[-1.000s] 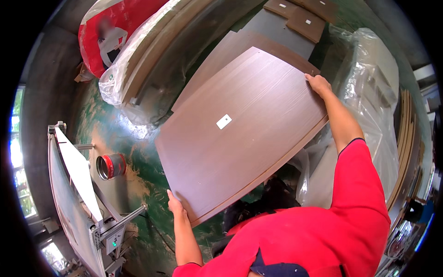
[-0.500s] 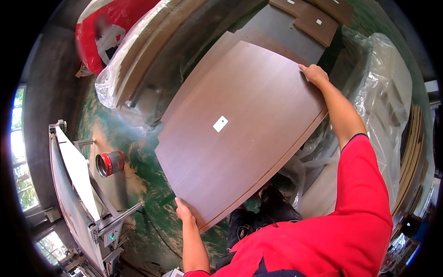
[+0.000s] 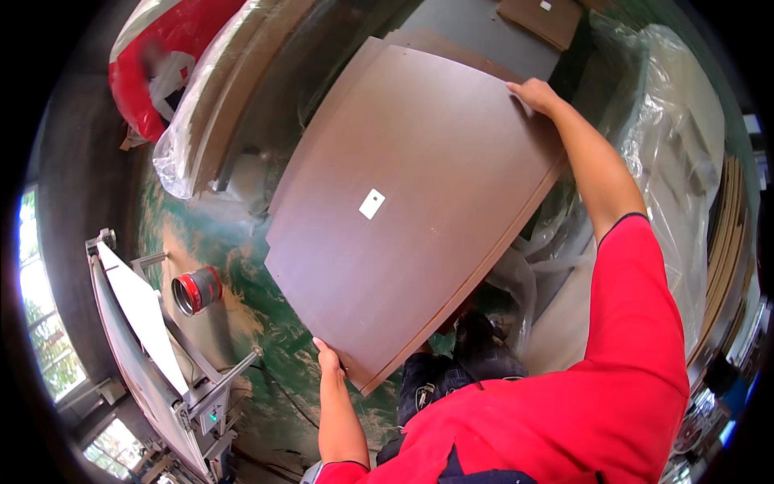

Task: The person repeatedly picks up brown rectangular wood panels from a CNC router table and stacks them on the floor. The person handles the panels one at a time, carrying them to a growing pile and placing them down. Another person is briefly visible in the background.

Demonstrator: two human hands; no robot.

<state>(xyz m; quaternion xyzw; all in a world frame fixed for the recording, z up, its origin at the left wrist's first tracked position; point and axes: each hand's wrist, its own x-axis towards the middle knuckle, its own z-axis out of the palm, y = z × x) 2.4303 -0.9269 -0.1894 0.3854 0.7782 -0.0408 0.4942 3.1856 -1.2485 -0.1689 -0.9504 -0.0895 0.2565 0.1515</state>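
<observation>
A large brown wooden panel (image 3: 435, 234) with a small white label (image 3: 372, 204) stretches across the middle, just in front of my body. My left hand (image 3: 330, 360) grips its near left corner, thumb along the edge and the other fingers partly hidden. At the far right edge, my right hand (image 3: 535, 96) is closed on the same panel, with the underside of the grip out of sight. Another brown panel shows along the far left side beneath it. How much of the weight rests on that one I cannot tell.
A white-topped metal machine (image 3: 145, 319) stands at left beside a red-rimmed duct (image 3: 197, 290). Plastic-wrapped stacks flank the panel, one at far left (image 3: 211, 105), one at right (image 3: 673, 129). Sawdust lies on the green floor (image 3: 262, 323). A person (image 3: 165, 81) is at far left.
The panel has shifted away from me and to the left, lying more nearly over the one beneath. Both hands have moved with it and kept their grip.
</observation>
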